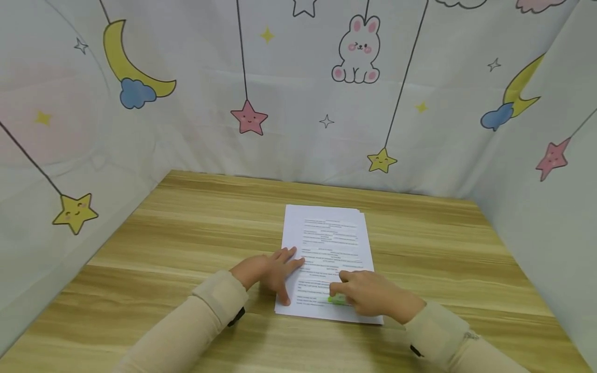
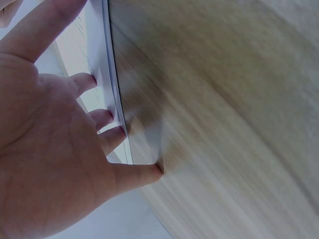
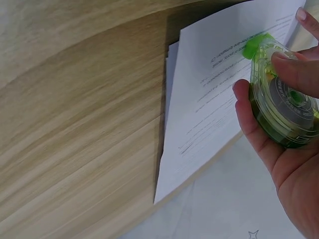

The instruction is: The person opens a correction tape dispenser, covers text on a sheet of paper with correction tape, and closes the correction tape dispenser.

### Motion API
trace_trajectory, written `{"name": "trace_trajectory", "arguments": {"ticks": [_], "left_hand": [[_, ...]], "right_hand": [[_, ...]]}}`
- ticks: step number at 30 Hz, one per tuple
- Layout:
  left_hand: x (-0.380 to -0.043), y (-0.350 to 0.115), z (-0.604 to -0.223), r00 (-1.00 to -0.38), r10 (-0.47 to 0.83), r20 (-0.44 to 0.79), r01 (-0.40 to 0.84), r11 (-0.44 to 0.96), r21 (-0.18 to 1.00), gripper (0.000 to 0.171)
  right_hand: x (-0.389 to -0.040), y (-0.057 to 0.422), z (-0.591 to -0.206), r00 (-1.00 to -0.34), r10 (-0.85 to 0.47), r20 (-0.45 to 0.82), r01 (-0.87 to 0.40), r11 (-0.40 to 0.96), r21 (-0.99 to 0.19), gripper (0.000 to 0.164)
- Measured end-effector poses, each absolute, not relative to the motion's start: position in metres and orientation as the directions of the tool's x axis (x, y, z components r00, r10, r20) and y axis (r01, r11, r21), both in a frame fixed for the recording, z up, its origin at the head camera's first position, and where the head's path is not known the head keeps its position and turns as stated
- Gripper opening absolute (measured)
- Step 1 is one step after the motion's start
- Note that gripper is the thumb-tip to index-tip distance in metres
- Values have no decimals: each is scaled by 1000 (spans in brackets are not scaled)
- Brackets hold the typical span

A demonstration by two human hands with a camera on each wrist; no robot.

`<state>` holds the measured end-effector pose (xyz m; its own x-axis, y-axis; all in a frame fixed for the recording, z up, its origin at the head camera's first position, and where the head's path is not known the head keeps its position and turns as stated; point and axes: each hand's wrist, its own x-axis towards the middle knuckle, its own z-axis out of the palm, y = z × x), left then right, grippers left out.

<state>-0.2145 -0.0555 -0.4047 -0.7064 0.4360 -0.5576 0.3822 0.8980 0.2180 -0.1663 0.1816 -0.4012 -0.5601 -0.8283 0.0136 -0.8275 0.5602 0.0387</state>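
A stack of printed paper sheets [image 1: 322, 213] lies on the wooden table, its lines of text broken by white gaps. My left hand [image 1: 272, 270] rests with spread fingers along the stack's left edge. The left wrist view shows that hand [image 2: 60, 134] from the palm side, the little finger reaching past the paper edge onto the wood. Over the lower right of the top sheet, my right hand [image 1: 373, 292] grips a green, see-through correction tape [image 3: 284, 107] between thumb and fingers. Its bright green tip [image 3: 255, 46] points at the printed lines.
The wood-grain table [image 1: 186, 223] extends around the stack on all sides. White curtains with cartoon stars, moons and a rabbit [image 1: 359, 52] enclose the back and both sides. Both forearms wear pale sleeves [image 1: 186, 321] with wrist bands.
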Motion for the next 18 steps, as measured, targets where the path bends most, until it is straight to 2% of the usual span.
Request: {"name": "trace_trajectory", "arguments": {"ticks": [9,18], "left_hand": [[-215,-54,-404,-708,435,-557,382,898,217,98],[-214,-56,-406,-707,446,-549,387,894,228,97]], "right_hand": [[-165,192,-401,-551,-834,28,-834,552,32,24],[-163,206,-400,-579,-816,-5,-815,578,23,26]]}}
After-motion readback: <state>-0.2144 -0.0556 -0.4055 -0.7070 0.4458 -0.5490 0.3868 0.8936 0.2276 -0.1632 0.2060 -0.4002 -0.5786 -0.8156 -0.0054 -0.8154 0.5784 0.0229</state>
